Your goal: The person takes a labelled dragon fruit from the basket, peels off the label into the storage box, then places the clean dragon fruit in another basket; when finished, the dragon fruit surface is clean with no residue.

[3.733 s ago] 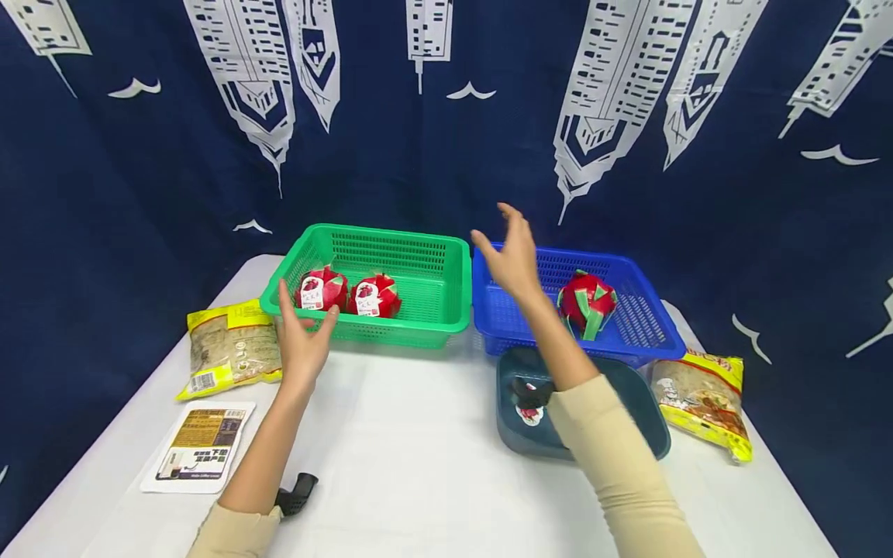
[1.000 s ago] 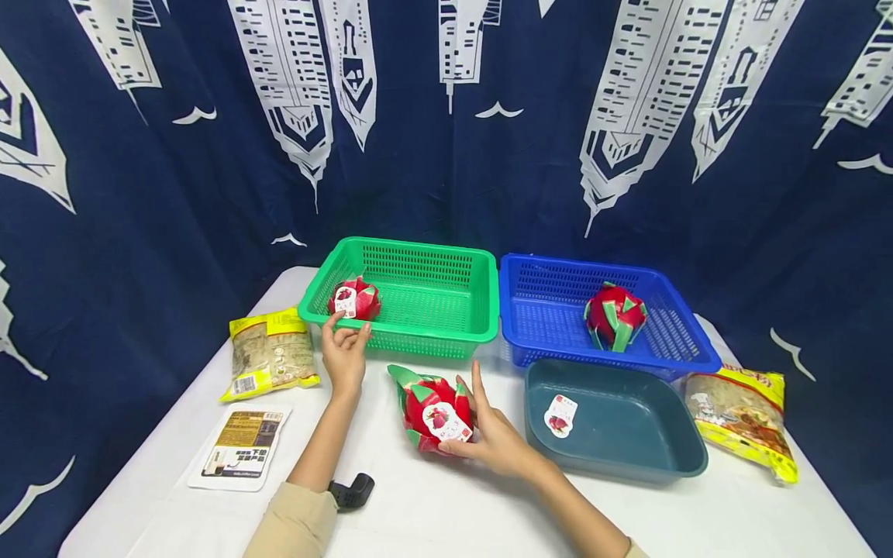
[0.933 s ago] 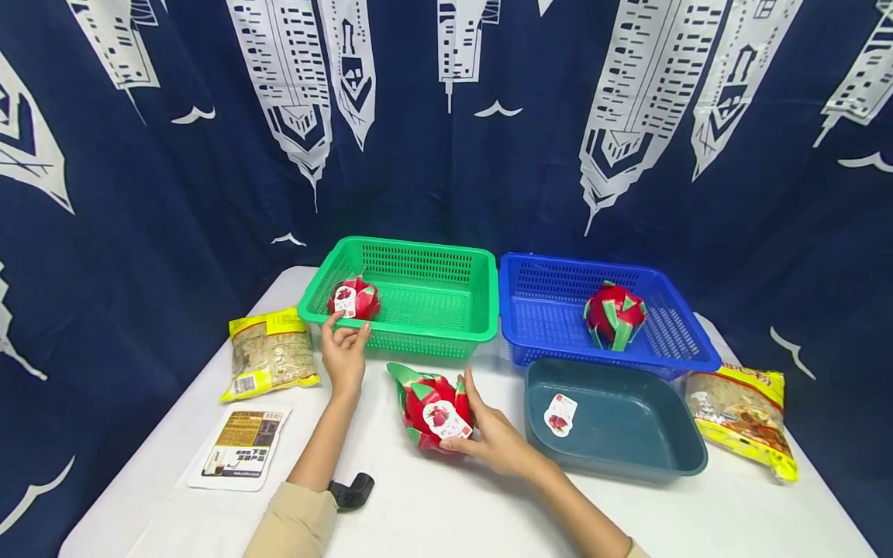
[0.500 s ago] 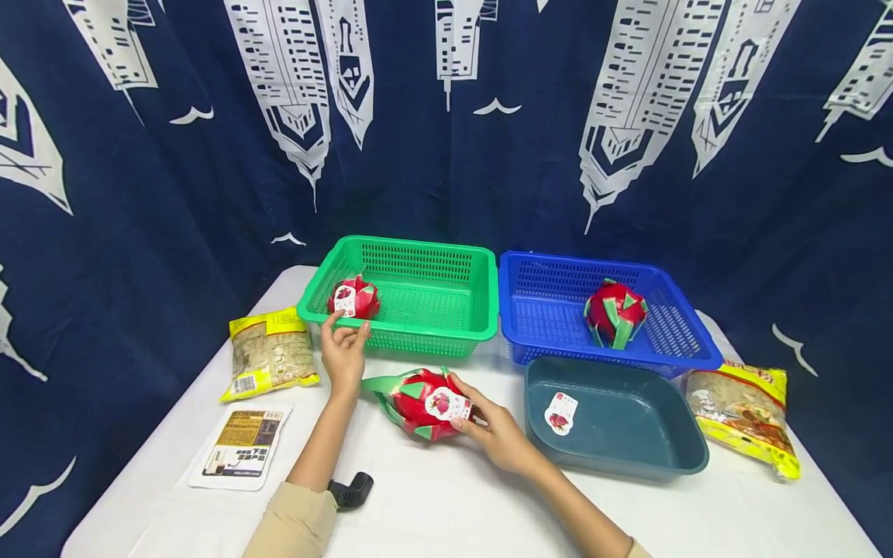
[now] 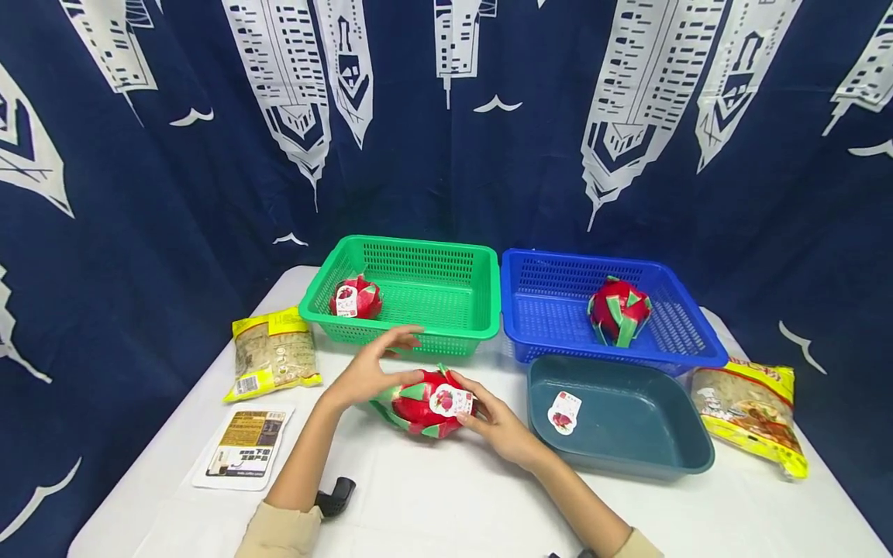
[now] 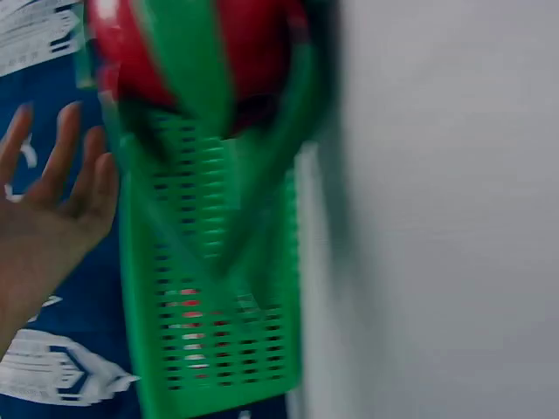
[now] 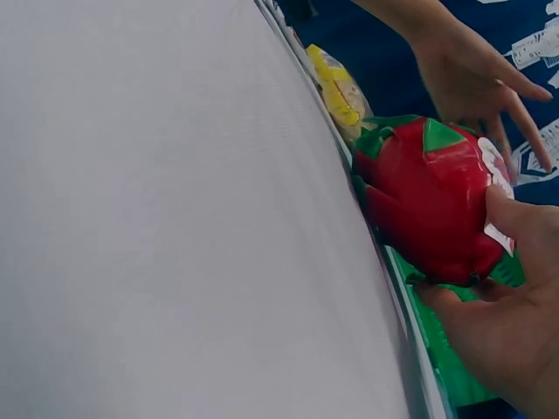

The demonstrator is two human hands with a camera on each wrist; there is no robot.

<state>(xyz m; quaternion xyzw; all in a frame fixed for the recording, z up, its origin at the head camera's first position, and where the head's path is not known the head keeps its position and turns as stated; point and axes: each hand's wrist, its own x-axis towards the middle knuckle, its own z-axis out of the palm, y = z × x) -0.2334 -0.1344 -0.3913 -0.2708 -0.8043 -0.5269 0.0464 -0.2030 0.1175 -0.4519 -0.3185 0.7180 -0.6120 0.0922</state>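
Observation:
My right hand (image 5: 498,426) grips a red dragon fruit (image 5: 418,405) with green scales and a white label, over the white table in front of the green basket (image 5: 412,339). In the right wrist view, the thumb and fingers hold the labelled end of the dragon fruit (image 7: 428,201). My left hand (image 5: 366,373) reaches over the fruit's left end, its fingers spread and thumb close to the scales. Another dragon fruit (image 5: 357,297) lies at the left inside the green basket. A third dragon fruit (image 5: 619,311) sits in the blue basket (image 5: 544,349).
A dark teal tub (image 5: 628,434) with a loose label sticker (image 5: 564,412) inside stands in front of the blue basket. Yellow food bags lie at the left (image 5: 274,354) and right (image 5: 749,407). A flat white packet (image 5: 244,447) lies at the front left.
One of two dragon fruits has left the green basket; my right hand now holds one, turned with its leafy end leftward. My left hand has moved from the basket rim to the held fruit.

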